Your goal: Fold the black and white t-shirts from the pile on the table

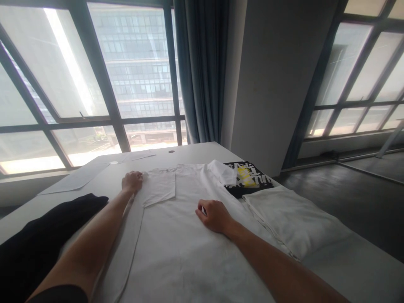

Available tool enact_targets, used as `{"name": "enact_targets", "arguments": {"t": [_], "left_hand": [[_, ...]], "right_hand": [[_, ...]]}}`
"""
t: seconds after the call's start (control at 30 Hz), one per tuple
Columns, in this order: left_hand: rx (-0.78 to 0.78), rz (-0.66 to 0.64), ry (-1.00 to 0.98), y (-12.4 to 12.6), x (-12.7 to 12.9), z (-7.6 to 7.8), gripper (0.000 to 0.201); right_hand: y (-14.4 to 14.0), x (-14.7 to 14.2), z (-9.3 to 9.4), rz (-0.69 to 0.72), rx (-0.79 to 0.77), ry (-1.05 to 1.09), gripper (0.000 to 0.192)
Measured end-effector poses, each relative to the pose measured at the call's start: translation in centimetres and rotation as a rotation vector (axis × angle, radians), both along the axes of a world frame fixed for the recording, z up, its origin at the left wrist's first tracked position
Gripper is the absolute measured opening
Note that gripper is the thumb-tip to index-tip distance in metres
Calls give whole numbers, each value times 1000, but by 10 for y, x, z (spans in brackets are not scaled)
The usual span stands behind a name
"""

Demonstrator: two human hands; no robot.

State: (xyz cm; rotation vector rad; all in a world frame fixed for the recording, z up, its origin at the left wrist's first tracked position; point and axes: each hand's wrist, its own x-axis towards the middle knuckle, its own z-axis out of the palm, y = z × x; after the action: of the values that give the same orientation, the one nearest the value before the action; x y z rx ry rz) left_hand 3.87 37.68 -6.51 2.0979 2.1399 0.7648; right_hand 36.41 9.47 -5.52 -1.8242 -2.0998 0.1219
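A white T-shirt (183,235) lies spread on the white table in front of me, its collar end away from me. Its left side is folded inward, with that sleeve (160,189) lying flat across the body. The right sleeve (222,171) points outward. My left hand (132,182) is at the far left corner of the shirt, fingers closed on the folded edge. Over the middle right of the shirt, my right hand (213,214) is loosely curled, a small gap showing between thumb and forefinger; no cloth is visible in it.
Black cloth (47,231) lies left of the shirt. To the right are a folded white garment (299,219) and a black cloth with white and yellow print (249,176). Thin white sheets (75,176) lie at the table's far left. Beyond stand windows, a blue curtain (203,71) and a pillar.
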Motion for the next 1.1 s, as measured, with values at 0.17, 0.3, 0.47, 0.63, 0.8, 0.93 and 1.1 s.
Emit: {"name": "enact_targets", "arguments": {"t": [0.17, 0.3, 0.47, 0.63, 0.8, 0.93, 1.1], "left_hand": [[-134, 65, -94, 7, -4, 1, 38], [-143, 125, -182, 12, -7, 3, 40], [-114, 170, -266, 15, -9, 7, 33], [-74, 229, -201, 6, -20, 10, 30], [-25, 218, -85, -7, -27, 9, 31], [139, -57, 86, -7, -17, 2, 41], [-169, -293, 310, 2, -14, -17, 63]], "right_hand": [[0, 0, 0, 2, 2, 6, 20], [1, 1, -3, 9, 21, 5, 21], [3, 2, -6, 9, 29, 14, 21], [4, 2, -6, 13, 34, 23, 21], [3, 2, -5, 13, 20, 18, 21], [4, 2, -7, 13, 20, 8, 21], [5, 3, -9, 14, 31, 0, 21]]}}
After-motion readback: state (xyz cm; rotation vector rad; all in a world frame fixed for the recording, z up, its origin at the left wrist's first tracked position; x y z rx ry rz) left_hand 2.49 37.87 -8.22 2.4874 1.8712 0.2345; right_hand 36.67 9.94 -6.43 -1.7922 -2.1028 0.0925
